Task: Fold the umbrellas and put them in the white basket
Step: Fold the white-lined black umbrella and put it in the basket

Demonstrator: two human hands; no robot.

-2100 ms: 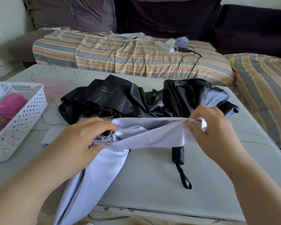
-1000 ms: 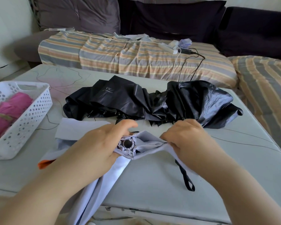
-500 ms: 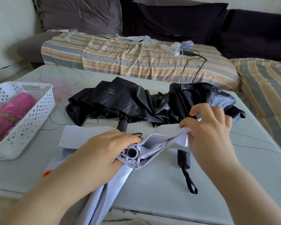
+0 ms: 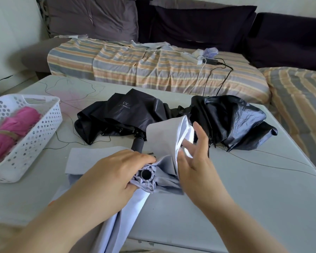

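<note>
Pink umbrella (image 4: 13,128) already lying folded in white basket (image 4: 44,125). Lilac umbrella (image 4: 153,172) being gripped at tip by left hand (image 4: 113,178) on desk (image 4: 244,189); panel being smoothed by open-fingered right hand (image 4: 195,157). Black umbrella (image 4: 171,117) lying unfolded behind, not yet handled.

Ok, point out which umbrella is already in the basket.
The pink umbrella, rolled up inside the white basket. The black umbrella and the lavender umbrella still lie on the table.

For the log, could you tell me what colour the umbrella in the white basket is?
Pink umbrella, seen in the head view.
</note>
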